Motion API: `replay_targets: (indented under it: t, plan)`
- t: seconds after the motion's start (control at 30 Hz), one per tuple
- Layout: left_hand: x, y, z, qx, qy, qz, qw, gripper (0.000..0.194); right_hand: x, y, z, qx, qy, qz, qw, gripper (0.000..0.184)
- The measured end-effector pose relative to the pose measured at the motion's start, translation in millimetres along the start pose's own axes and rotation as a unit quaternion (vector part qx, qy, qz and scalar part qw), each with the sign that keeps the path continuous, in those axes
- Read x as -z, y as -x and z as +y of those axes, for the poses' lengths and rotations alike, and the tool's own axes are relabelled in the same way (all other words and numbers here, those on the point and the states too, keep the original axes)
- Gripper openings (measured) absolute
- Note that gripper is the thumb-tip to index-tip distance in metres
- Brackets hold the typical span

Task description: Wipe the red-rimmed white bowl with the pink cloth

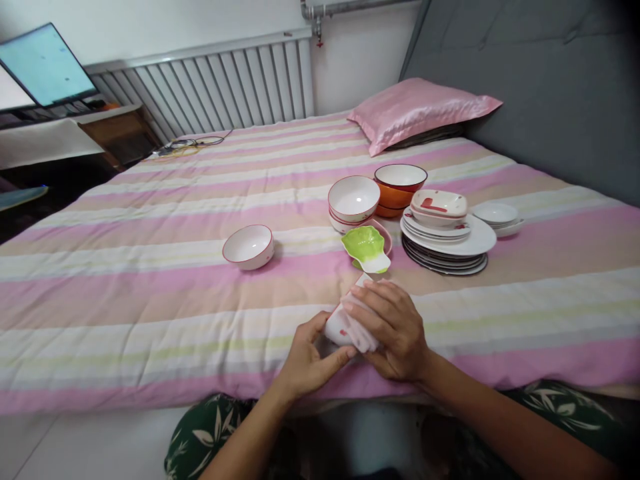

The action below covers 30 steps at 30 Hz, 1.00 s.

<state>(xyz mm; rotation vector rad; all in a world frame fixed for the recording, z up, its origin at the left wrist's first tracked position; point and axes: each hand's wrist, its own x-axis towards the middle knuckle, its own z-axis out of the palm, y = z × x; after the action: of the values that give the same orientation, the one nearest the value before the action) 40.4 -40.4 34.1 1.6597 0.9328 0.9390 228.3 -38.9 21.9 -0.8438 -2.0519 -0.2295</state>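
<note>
Over the near edge of the bed, a white bowl (338, 328) with a red rim and a small red mark is tipped on its side between my hands. My left hand (313, 360) grips its left side, thumb below and fingers at the rim. Pressed against the bowl's outer wall is a pale pink cloth (361, 335), held under the closed fingers of my right hand (395, 330). Just beyond my hands lies a green leaf-shaped dish (367, 248). Another red-rimmed white bowl (249, 247) stands alone to the left.
Behind the green dish are stacked white bowls (354, 199) and orange bowls (393, 197). Stacked plates (480, 237) carry a rectangular dish (440, 203); small white dishes (495, 213) stand right. A pink pillow (425, 110) rests on the striped bed (150, 287); cables (195, 143) lie far left.
</note>
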Motion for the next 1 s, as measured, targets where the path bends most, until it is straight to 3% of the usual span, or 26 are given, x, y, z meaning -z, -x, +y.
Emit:
replay_targets:
  t: [0.2,0.3,0.47,0.7,0.83,1.0]
  plan:
    - [2.1,-5,-21,0.036,-0.028,-0.011,0.999,0.034,-1,1,15,-0.124,-0.060,0.033,0.990,0.054]
    - [1.0,-8,-30,0.042,-0.023,-0.024,0.999,0.033,-1,1,16,-0.143,-0.072,0.037,0.986,0.054]
    - [0.7,-4,-18,0.038,-0.001,-0.053,0.998,0.023,-1,5,11,-0.109,-0.071,0.043,0.991,0.059]
    - [-1.4,3,-1,0.036,-0.013,-0.033,0.999,0.023,-4,8,9,-0.103,-0.103,0.035,0.989,0.059]
    - [-4.9,3,-3,0.034,-0.004,-0.021,0.999,0.023,-3,5,4,-0.042,-0.048,0.014,0.998,0.062]
    - [-7.1,3,-10,0.016,-0.003,-0.006,1.000,0.026,-1,6,-11,0.034,0.037,-0.024,0.998,0.052]
